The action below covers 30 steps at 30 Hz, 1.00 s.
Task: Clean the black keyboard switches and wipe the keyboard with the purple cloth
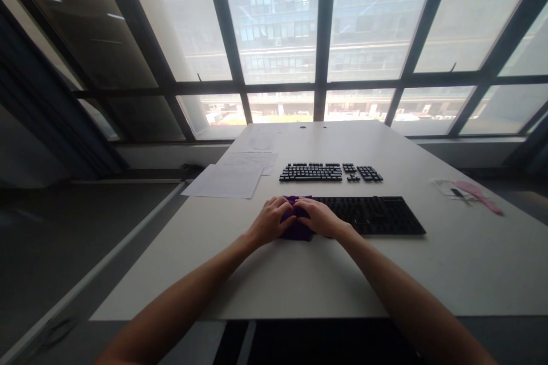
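A purple cloth (298,232) lies bunched over the left end of a black keyboard (381,214). My left hand (273,217) is closed on the cloth from the left, its fingers curled over it. From the right, my right hand (319,217) also grips the cloth, with its thumb close to the left one. Under the hands and cloth, the keyboard's left end is hidden. Behind the keyboard, loose black keycaps (310,171) are laid out in keyboard order, in separate groups.
White paper sheets (222,179) spread over the left side of the white table (295,291). At the right lie a pink brush-like tool (477,194), a small dark item (458,194) and a clear wrapper (443,187). Large windows (278,23) stand beyond the far edge.
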Available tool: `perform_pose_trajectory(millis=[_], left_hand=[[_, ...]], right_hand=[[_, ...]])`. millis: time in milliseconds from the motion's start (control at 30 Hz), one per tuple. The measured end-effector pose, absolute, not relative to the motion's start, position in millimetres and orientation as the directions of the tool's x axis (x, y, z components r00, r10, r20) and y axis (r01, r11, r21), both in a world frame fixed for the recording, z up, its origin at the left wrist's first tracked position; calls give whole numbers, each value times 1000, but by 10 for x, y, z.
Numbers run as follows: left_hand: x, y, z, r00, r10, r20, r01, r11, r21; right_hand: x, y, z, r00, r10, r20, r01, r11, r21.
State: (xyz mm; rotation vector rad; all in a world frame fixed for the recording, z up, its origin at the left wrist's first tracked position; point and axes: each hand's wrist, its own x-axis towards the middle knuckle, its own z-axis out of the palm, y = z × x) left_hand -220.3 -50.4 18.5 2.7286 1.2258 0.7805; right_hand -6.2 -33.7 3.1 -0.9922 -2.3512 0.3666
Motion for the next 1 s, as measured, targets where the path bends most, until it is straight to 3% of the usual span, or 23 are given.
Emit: perform_pose_trajectory(millis=[233, 467, 667, 800, 1000], left_hand=[[-2200, -360, 12, 579, 678, 454, 586, -732, 348], [-2200, -318, 72, 614, 683, 396, 593, -730, 339], [-2150, -125, 369, 701, 684, 203, 623, -725, 294], [-2119, 131, 517, 777, 628, 45, 582, -744, 327], [-2035, 319, 664, 807, 583, -100, 568, -717, 404]], right_hand=[[-77, -310, 105, -530, 793, 300, 676, 609, -415], [-52, -274, 263, -662, 709, 244, 650, 705, -284], [-38, -200, 291, -712, 662, 234, 627, 749, -215], [-29, -123, 244, -721, 642, 262, 614, 766, -188], [-11, -79, 161, -707, 653, 270, 585, 755, -296]])
